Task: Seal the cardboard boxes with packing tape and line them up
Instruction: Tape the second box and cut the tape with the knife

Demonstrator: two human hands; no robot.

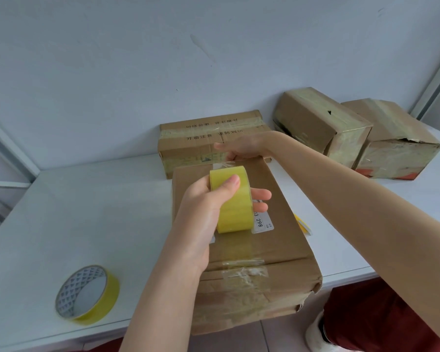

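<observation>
Taping the middle box (280,196), my left hand (203,207) gripped the tape roll (235,201); my right hand (244,147) pressed its end, curl unclear. The tape needed pulling lower next.

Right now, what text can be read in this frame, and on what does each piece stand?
"03 298": white label on the near box, partly behind the tape roll; its small print is unreadable.
"开箱注意": printed on the far box; the following characters and the upside-down line are blurred.

The left arm (168,288) and right arm (366,199) are bare all the way along. Under the front edge of the bench (112,199) show dark red trousers (379,313) and a white shoe (315,334).
</observation>
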